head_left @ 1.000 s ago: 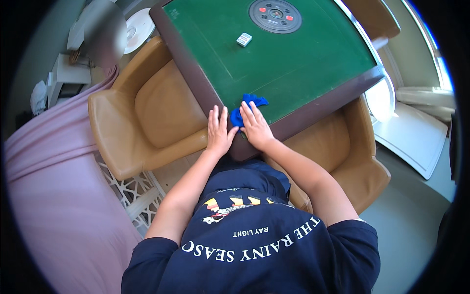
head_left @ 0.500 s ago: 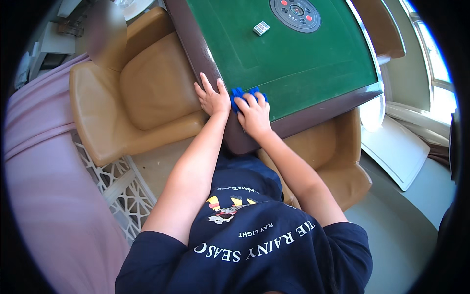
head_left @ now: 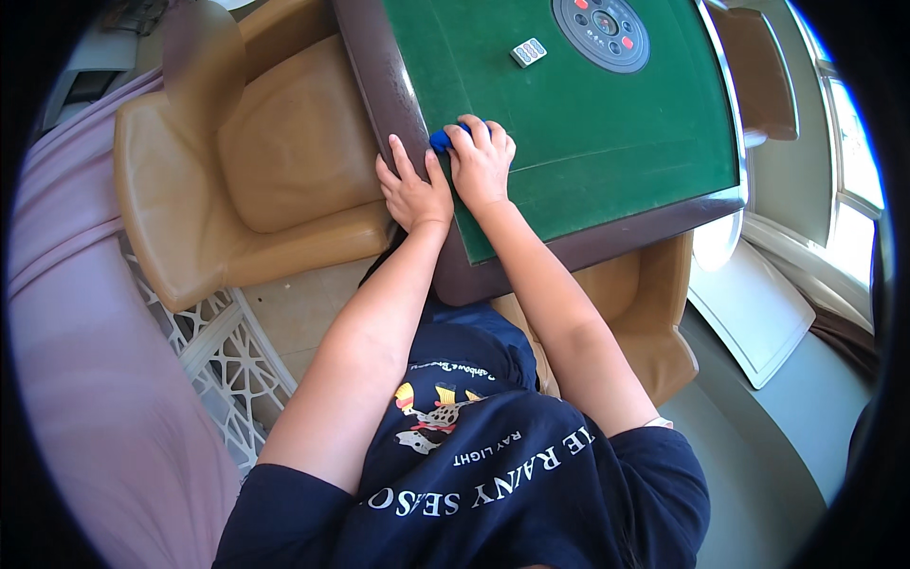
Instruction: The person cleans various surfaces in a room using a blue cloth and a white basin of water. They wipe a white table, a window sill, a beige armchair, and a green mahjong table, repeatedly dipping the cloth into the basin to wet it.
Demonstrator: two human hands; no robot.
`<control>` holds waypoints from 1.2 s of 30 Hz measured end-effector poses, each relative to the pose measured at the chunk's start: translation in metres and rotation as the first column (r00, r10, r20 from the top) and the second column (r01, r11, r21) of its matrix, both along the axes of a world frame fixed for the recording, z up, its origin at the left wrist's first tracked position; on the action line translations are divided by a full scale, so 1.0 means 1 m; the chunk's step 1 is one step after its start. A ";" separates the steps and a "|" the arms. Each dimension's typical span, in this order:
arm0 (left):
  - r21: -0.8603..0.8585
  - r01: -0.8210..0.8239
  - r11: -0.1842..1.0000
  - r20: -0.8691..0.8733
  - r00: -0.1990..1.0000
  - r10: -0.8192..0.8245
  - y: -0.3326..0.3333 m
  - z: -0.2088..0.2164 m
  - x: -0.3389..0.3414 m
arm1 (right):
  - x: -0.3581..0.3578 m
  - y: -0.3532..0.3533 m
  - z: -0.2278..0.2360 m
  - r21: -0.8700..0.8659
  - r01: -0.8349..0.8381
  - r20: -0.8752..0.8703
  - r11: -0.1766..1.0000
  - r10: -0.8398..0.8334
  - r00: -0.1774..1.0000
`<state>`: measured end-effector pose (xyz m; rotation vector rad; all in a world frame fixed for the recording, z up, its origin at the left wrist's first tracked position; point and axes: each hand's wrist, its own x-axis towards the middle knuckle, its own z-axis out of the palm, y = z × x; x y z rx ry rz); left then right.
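My right hand (head_left: 482,171) is closed over a blue cloth (head_left: 441,140), pressing it on the green felt top near the table's left edge. Most of the cloth is hidden under the fingers; a bit sticks out at their left. Just left of it, my left hand (head_left: 417,197) lies with spread fingers on the dark brown rim (head_left: 403,104) of the mahjong table (head_left: 597,152), holding nothing. Farther out on the felt lies a small stack of white mahjong tiles (head_left: 529,52). Beyond it a round dark control panel (head_left: 602,30) with red buttons is set in the felt.
A tan armchair (head_left: 294,142) stands against the table's left side. Another tan chair (head_left: 630,294) is at the near right side, and a brown one (head_left: 754,71) at the far right. Pink fabric (head_left: 114,379) drapes at left beside a white lattice panel (head_left: 218,351). A white board (head_left: 754,313) leans at right.
My right hand has slid the blue cloth away from me along the felt's left edge. My left hand stays on the rim. The view has shifted slightly.
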<state>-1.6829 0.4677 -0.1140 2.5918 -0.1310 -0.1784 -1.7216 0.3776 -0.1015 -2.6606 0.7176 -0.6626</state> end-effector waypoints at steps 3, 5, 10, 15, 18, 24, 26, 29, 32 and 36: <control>0.008 -0.008 1.000 -0.003 1.000 0.008 0.001 -0.003 0.000 | -0.010 -0.003 0.011 0.094 -0.080 -0.089 0.992 0.088 0.992; 0.011 -0.021 1.000 0.006 1.000 0.021 0.001 -0.002 0.000 | -0.044 0.004 0.038 0.163 -0.168 -0.225 0.972 0.203 0.953; 0.037 -0.020 0.999 0.020 1.000 0.020 0.001 -0.005 -0.005 | -0.089 0.013 0.043 0.252 -0.222 -0.235 0.942 0.282 0.930; 0.040 -0.007 0.999 0.025 1.000 0.006 0.001 -0.002 -0.004 | -0.032 -0.010 0.005 0.068 -0.207 -0.004 0.976 0.208 0.978; 0.028 0.006 1.000 0.031 0.999 -0.007 0.003 -0.005 -0.005 | 0.029 -0.023 -0.007 0.036 -0.094 0.054 0.995 0.092 0.994; 0.016 -0.001 1.000 0.005 1.000 0.001 0.001 -0.001 -0.001 | 0.020 -0.027 0.014 0.159 -0.167 -0.097 0.973 0.183 0.978; 0.011 -0.008 1.000 0.012 1.000 0.008 0.000 -0.001 -0.002 | -0.026 -0.012 0.027 0.223 -0.204 -0.152 0.953 0.241 0.958; 0.019 -0.010 1.000 0.055 0.998 0.009 0.001 -0.003 -0.004 | -0.085 0.007 0.032 0.246 -0.238 -0.144 0.939 0.279 0.950; 0.018 -0.007 1.000 0.057 0.998 0.006 0.003 -0.005 -0.005 | -0.079 0.007 0.023 0.210 -0.234 -0.087 0.949 0.257 0.962; 0.022 0.001 1.000 0.040 0.999 -0.002 0.003 -0.002 -0.004 | 0.018 -0.022 -0.006 0.047 -0.181 0.082 0.982 0.177 0.981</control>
